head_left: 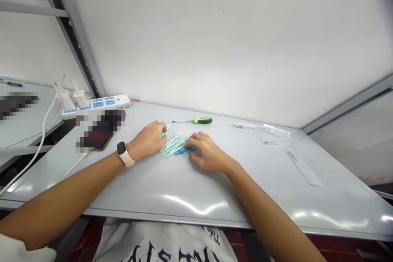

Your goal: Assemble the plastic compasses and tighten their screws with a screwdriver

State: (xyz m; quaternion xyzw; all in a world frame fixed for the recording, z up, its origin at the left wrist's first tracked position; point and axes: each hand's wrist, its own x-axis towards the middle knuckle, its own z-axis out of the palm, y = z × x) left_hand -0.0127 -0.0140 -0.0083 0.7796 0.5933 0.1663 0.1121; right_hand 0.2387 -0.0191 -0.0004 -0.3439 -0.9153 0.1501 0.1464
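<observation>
Several drawing compasses lie side by side on the grey table (147,188). Two mint-green compasses (173,146) rest in the gap between my hands, slanting up to the right. My left hand (150,139), with a watch on its wrist, has its fingers curled around another mint-green compass (165,131), partly hidden by them. Closed over a blue compass (181,151) at the right end of the row is my right hand (208,150); its fingertips cover part of that compass.
Behind the compasses lies a screwdriver (201,120) with a green and black handle. Small clear packets (274,134) lie to the right, one (305,168) nearer the front. A power strip (106,102) and a phone (102,141) with a cable are at the left. A white wall (215,49) stands behind.
</observation>
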